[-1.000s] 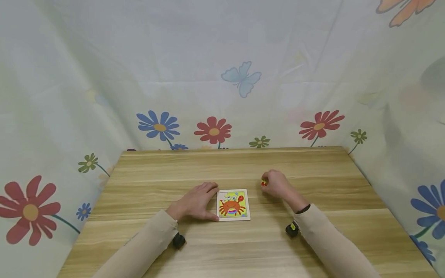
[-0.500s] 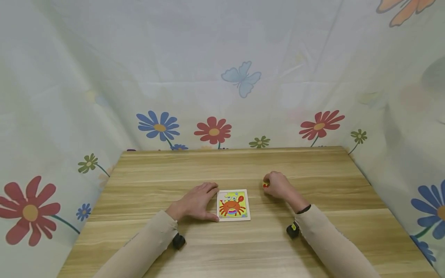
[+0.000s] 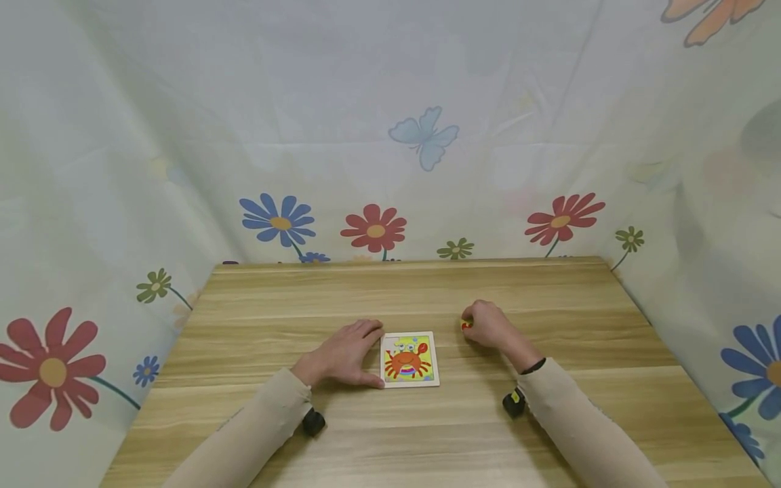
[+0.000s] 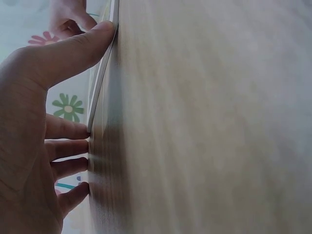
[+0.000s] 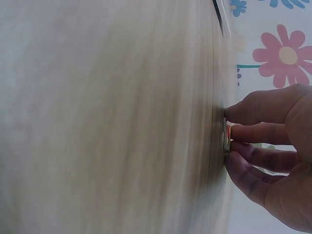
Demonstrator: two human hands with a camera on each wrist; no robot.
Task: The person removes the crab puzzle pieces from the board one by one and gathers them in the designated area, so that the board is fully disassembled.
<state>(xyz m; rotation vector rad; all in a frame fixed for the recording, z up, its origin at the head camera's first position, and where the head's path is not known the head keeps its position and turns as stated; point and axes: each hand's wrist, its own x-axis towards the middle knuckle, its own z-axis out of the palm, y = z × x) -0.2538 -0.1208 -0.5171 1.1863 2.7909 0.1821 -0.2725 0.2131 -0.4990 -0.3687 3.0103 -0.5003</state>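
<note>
One crab puzzle (image 3: 407, 361) lies on the wooden table (image 3: 403, 440); my left hand (image 3: 343, 355), fingers spread, touches its nine-o'clock edge. Toward two o'clock from it, my right hand (image 3: 491, 328) pinches a red-and-yellow piece (image 3: 466, 326) between thumb and fingertips.

Likely passage between puzzle (image 3: 410, 361) and right hand (image 3: 489, 327); left hand (image 3: 344, 354) bars puzzle's left side.

Printed cloth (image 3: 305, 129) backed the wooden table (image 3: 403, 440).
A pale blue butterfly (image 3: 424, 138) showed above a red flower (image 3: 373, 229).
</note>
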